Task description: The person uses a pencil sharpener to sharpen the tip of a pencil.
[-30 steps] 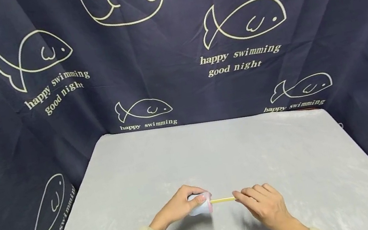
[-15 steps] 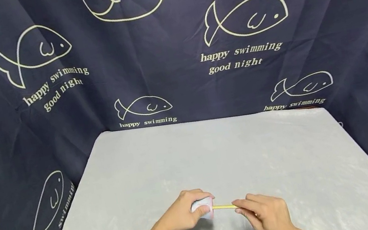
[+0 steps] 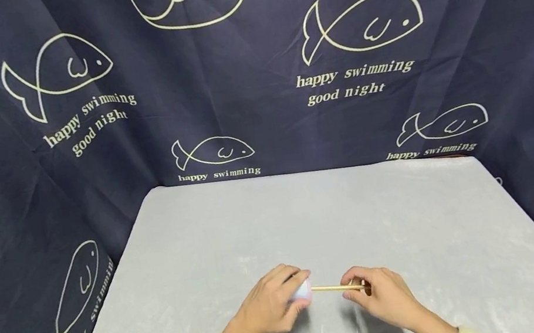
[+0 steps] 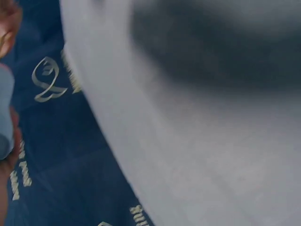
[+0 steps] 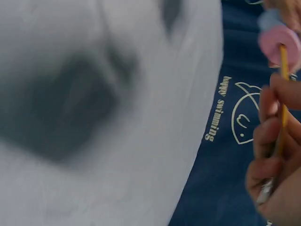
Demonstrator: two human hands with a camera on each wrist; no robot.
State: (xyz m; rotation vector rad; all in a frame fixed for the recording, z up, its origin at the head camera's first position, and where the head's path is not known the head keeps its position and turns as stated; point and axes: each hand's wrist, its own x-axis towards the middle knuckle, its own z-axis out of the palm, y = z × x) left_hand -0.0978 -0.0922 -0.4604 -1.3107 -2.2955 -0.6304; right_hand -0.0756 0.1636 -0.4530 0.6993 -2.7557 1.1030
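Observation:
In the head view my left hand [image 3: 267, 304] grips a small pale-blue pencil sharpener [image 3: 303, 291] with a pink front, holding it above the table. A yellow pencil [image 3: 327, 288] runs level from its front to my right hand [image 3: 385, 295], whose thumb and fingers pinch the shaft. The right wrist view shows the pencil [image 5: 283, 63] entering the hole in the sharpener's pink face [image 5: 270, 42], its silvery end lying by the right palm. Only part of the sharpener's blue body [image 4: 4, 108] appears at the left edge of the left wrist view. The pencil's tip is hidden inside.
A table [image 3: 276, 218] with a pale grey cover lies beneath both hands. Dark blue curtains [image 3: 253, 85] printed with white fish and lettering stand behind it and along both sides.
The left hand has turned farther over the sharpener, covering more of it. The right fingers have shifted on the pencil and are now more bent. The camera view has moved slightly.

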